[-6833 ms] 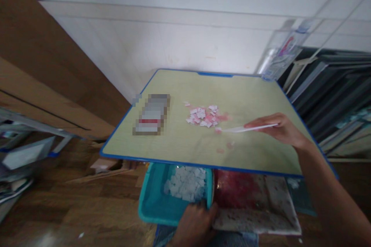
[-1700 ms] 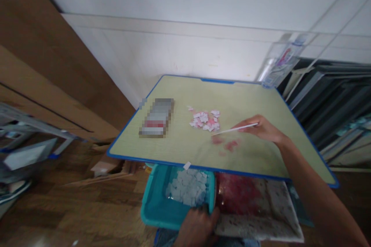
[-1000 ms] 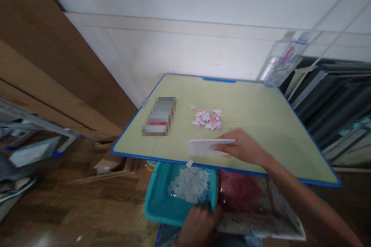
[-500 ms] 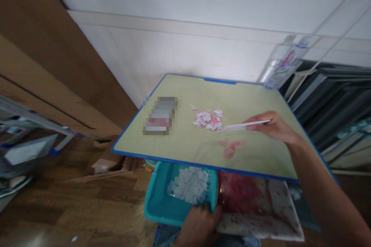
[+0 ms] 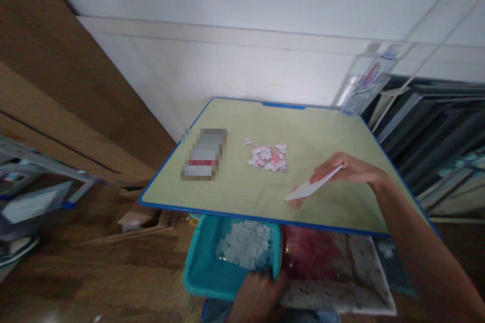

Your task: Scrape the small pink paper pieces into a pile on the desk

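Note:
My right hand (image 5: 339, 167) pinches a thin, flat white scraper-like card (image 5: 311, 185) over the yellow tabletop (image 5: 242, 194). The card's far end is tilted down at a pink smear (image 5: 297, 201), partly covering it. Left of the card lies a loose pile of small white and pink chips (image 5: 267, 158), not touched by it. Below the table's front edge, my left hand (image 5: 257, 295) is closed at the right rim of a turquoise basin (image 5: 212, 282). Many white chips (image 5: 246, 245) lie in the basin. My left fingertips are dark and blurred.
A pixelated phone-like object (image 5: 204, 155) lies on the table's left side. A clear bottle (image 5: 369, 83) stands at the back right corner, near dark stacked panels (image 5: 435, 126). A red-stained white tray (image 5: 333, 272) sits beside the basin. Cardboard (image 5: 144, 217) lies on the floor.
My right hand has drawn the white card away from the chip pile toward the table's front edge, onto the pink smear. My left hand stays at the basin. The view has shifted slightly.

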{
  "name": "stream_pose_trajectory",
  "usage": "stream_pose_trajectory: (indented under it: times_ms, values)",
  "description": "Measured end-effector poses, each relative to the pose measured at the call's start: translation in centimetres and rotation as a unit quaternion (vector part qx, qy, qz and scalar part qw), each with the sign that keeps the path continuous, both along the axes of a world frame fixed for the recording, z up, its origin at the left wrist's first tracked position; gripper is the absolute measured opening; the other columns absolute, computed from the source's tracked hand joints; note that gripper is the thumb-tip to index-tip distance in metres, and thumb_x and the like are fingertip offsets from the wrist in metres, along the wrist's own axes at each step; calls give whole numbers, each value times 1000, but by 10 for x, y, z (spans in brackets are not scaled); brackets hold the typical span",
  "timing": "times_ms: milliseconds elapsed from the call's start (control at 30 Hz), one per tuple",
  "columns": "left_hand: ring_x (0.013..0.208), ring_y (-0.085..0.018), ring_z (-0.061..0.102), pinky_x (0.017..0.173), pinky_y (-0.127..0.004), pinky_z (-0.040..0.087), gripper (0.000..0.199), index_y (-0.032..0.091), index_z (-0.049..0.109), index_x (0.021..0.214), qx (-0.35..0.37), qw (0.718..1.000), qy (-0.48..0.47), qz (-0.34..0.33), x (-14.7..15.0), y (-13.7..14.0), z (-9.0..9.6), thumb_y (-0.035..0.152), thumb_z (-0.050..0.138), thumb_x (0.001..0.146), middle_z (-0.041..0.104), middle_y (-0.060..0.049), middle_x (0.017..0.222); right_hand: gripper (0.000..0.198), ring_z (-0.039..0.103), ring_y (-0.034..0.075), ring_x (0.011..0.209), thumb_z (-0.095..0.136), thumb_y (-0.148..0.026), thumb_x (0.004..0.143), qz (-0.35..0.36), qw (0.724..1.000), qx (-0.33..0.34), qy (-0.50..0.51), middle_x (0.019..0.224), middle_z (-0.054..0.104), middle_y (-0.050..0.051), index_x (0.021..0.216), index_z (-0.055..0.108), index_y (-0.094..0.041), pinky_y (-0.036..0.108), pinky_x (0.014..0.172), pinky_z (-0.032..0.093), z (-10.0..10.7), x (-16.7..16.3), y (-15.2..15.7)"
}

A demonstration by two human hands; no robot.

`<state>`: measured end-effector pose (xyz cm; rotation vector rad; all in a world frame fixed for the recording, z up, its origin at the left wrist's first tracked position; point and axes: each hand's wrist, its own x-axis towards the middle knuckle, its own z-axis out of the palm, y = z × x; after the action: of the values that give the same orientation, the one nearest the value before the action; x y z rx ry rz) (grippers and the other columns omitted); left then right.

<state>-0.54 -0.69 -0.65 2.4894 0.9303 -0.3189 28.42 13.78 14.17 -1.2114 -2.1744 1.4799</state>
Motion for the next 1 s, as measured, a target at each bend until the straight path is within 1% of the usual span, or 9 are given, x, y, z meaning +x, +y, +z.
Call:
stream_pose_trajectory:
  times_ms: [133, 200, 267, 367, 467, 567, 733, 833, 1000]
  values:
    - [70, -27, 55, 58, -34, 42, 35, 20, 52, 103, -1, 1000, 10, 7, 0, -1, -3, 31, 56, 70, 58, -9, 84, 35, 59, 24, 91, 57, -41, 71, 28, 1000, 1, -14, 92, 67, 9, 89, 68, -13, 32, 81, 42, 3, 22, -17]
    - [70, -27, 55, 57, -34, 43, 39, 20, 51, 104, 2, 1000, 10, 4, 0, -1, -5, 30, 58, 68, 59, -9, 84, 32, 60, 23, 86, 59, -39, 69, -5, 1000, 16, -25, 87, 68, 8, 86, 69, -14, 30, 76, 44, 3, 33, -24]
    - [70, -28, 56, 57, -35, 43, 43, 21, 49, 108, 8, 1000, 4, 4, 0, -1, -7, 31, 58, 67, 59, -9, 85, 30, 62, 22, 73, 62, -38, 66, -100, 993, 42, -48, 76, 69, 7, 80, 70, -13, 27, 64, 46, 0, 43, -29]
    - [71, -28, 56, 57, -36, 44, 44, 21, 47, 110, 9, 1000, 0, 1, -1, 0, -8, 32, 57, 69, 60, -9, 83, 33, 58, 18, 54, 66, -41, 59, -278, 957, 59, -55, 62, 66, 4, 74, 70, -12, 25, 46, 41, -9, 56, -28]
    - [72, -29, 56, 57, -36, 44, 45, 20, 47, 110, 7, 1000, 8, -3, 0, 1, -7, 33, 58, 68, 60, -10, 85, 35, 54, 15, 48, 70, -40, 54, -369, 929, 24, 1, 59, 65, 4, 72, 68, -10, 25, 44, 38, -23, 63, -21]
    - [73, -28, 57, 59, -37, 44, 43, 21, 48, 108, 8, 1000, 9, -4, 0, 1, -6, 31, 58, 68, 60, -10, 87, 37, 53, 14, 47, 71, -39, 52, -374, 926, -26, 43, 58, 63, 5, 71, 66, -8, 24, 44, 37, -34, 59, -15]
    - [70, -29, 57, 58, -37, 44, 43, 20, 47, 110, 18, 1000, 4, 2, 0, 0, -3, 34, 57, 71, 60, -9, 82, 35, 48, 11, 47, 68, -39, 55, -303, 949, -68, 48, 54, 59, 2, 69, 64, -7, 22, 42, 32, -35, 30, -18]
    - [71, -28, 56, 58, -36, 43, 41, 20, 48, 108, 16, 1000, 5, 7, 0, 0, -1, 31, 58, 70, 60, -9, 82, 33, 46, 9, 46, 67, -39, 57, -262, 961, -77, 37, 50, 55, -1, 64, 62, -8, 21, 42, 30, -30, 13, -23]
    - [73, -27, 56, 60, -35, 42, 43, 19, 46, 111, 8, 1000, 13, 3, 1, 1, 1, 27, 57, 70, 60, -10, 84, 32, 43, 8, 46, 66, -39, 58, -240, 967, -81, 20, 50, 51, -2, 65, 62, -9, 20, 42, 28, -29, 4, -35]
